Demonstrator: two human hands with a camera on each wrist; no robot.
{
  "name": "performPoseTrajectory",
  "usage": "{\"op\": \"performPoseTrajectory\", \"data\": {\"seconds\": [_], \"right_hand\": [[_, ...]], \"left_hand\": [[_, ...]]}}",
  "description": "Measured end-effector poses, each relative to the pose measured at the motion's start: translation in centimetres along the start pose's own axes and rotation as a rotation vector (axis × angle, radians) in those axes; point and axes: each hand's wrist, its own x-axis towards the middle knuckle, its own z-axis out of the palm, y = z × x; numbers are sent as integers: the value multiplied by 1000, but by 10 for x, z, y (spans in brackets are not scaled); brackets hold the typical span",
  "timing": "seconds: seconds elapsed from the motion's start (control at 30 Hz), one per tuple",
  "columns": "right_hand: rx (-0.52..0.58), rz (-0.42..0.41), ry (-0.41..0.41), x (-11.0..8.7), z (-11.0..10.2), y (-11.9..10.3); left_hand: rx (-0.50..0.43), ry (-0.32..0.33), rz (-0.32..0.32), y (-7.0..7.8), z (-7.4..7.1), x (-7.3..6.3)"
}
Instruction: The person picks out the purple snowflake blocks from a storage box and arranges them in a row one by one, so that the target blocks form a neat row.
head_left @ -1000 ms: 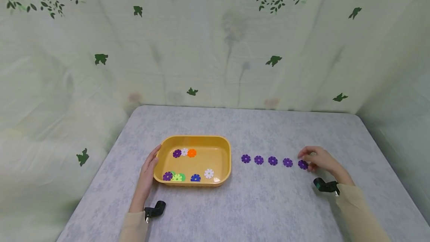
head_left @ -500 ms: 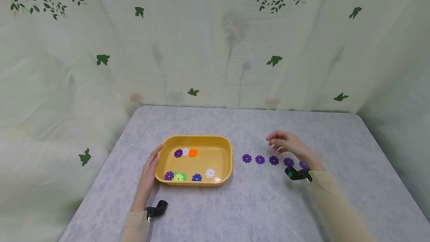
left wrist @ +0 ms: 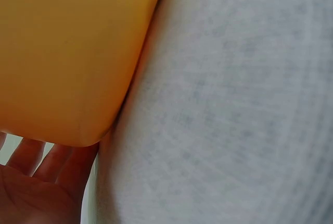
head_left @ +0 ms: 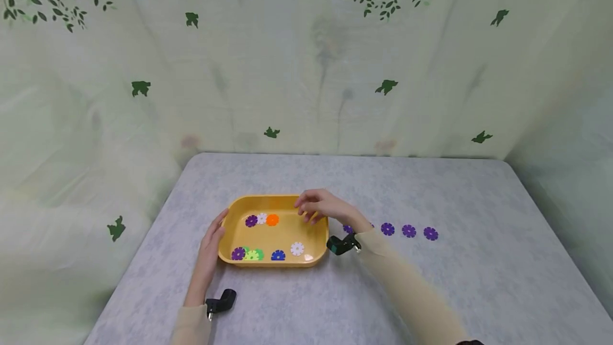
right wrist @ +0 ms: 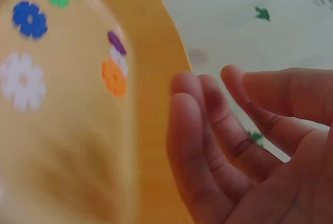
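Note:
A yellow tray (head_left: 275,263) holds several notched, flower-shaped plastic discs. My left hand (head_left: 208,244) rests against its left side, and the left wrist view shows fairly straight fingers (left wrist: 54,161) touching the tray wall (left wrist: 57,67). Over the tray's right part is my right hand (head_left: 323,206), fingers loosely bent with nothing between them, as the right wrist view confirms for the hand (right wrist: 250,146). Inside lie an orange disc (head_left: 272,220), a purple disc (head_left: 251,221), a white disc (head_left: 297,249), a blue disc (head_left: 278,255) and a yellow-green disc (head_left: 251,255).
Right of the tray, several purple discs form a row on the grey table (head_left: 469,281), including a purple disc (head_left: 409,230) and the row's end disc (head_left: 431,233). My right forearm (head_left: 402,281) covers part of the row's left end. A leaf-patterned cloth (head_left: 297,68) hangs behind.
My right hand has let go of the purple disc at the row's right end and moved left to above the tray. The left hand stays at the tray's side.

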Motion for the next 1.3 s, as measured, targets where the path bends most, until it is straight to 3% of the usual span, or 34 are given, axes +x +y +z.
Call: {"op": "performPoseTrajectory", "data": {"seconds": [0.23, 0.5, 0.73, 0.9, 1.03, 1.3], "right_hand": [[3, -3, -155, 31, 43, -16], [-82, 96, -222, 55, 76, -18], [-71, 170, -255, 69, 96, -18], [-59, 223, -290, 74, 107, -22], [-94, 238, -320, 79, 116, -27], [-182, 259, -398, 87, 127, -28]], "left_hand": [[26, -4, 16, 3, -3, -6], [15, -18, 0, 2, 0, -8], [-22, -35, -8, -1, 2, -2], [-4, -30, 27, 1, 1, -1], [0, -23, 48, 3, 0, -1], [13, -18, 32, 3, -2, -2]]}}
